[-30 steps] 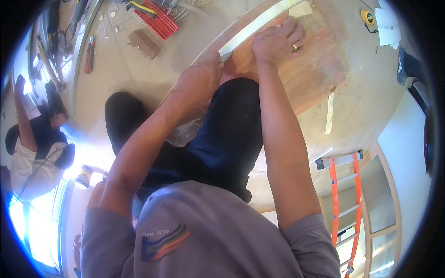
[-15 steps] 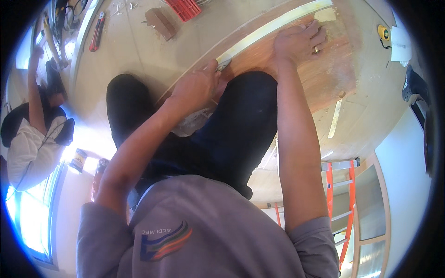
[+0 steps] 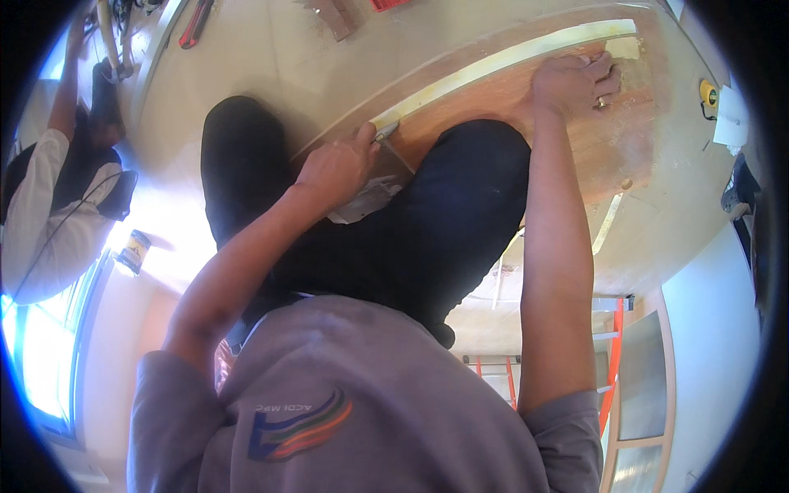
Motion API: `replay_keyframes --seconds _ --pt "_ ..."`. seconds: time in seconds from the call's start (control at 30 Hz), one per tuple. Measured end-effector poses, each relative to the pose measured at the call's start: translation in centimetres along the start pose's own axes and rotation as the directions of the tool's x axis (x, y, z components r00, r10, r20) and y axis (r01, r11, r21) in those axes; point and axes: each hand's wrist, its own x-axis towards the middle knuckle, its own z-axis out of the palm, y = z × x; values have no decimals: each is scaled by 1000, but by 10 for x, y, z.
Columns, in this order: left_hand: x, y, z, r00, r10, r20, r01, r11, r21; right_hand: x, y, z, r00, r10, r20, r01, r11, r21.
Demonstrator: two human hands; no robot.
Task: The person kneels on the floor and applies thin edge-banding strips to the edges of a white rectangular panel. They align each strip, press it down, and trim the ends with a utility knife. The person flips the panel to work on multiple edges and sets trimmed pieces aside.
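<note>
My left hand [image 3: 335,170] is closed round a small bladed tool [image 3: 386,131], its grip hidden in my fingers. The grey blade lies at the left end of a long pale yellowish strip [image 3: 509,59]. This strip runs along the far part of a reddish-brown wooden board [image 3: 592,152]. On that board, close to the strip's right end, rests my right hand [image 3: 573,85], fingers loosely spread and a ring on one of them. It holds nothing that I can see. Clear, crumpled-looking material [image 3: 367,200] shows below my left hand, between my knees.
Farther off lie a red utility knife [image 3: 195,25] and a brown block [image 3: 334,18]. At right are a yellow tape measure [image 3: 708,94] and white paper [image 3: 731,123]. An orange stepladder [image 3: 611,386] stands lower right. Another person [image 3: 62,205] works at left, near a can [image 3: 132,251].
The view has shifted, moving most things right in the picture. My left hand and the blade have slid leftward along the strip. My right hand stays at about the same place on the board.
</note>
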Motion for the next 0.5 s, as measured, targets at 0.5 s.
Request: replay_keyframes --seconds 0.5 --pt "-20 -15 11 992 -94 83 94 996 1 0 3 3 999 8 37 -8 1000 3"
